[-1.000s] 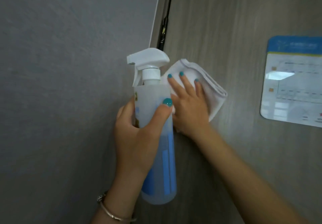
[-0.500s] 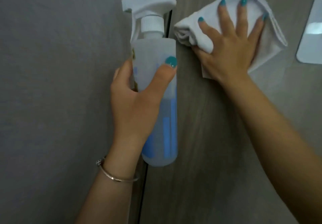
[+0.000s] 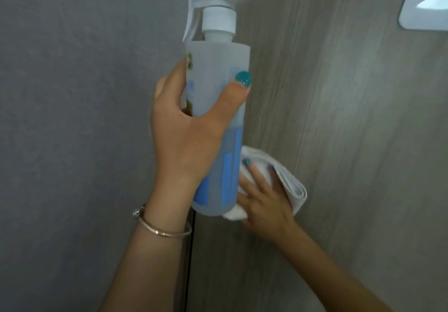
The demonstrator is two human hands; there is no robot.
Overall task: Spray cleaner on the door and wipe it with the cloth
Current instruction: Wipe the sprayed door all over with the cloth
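Note:
The wood-grain door fills the right half of the head view. My left hand grips a translucent spray bottle with blue liquid and a white trigger head, held upright in front of the door's left edge. My right hand presses a folded white cloth flat against the door with straight, spread fingers, low and just right of the bottle's base. The bottle hides part of the cloth and my right thumb side.
A grey wall panel covers the left half, with a dark gap between it and the door. A white-framed sign is fixed to the door at the top right. A bracelet circles my left wrist.
My right hand has slid the cloth down the door from beside the sprayer head to below the bottle's base. The bottle sits higher in view; my left hand's grip is unchanged.

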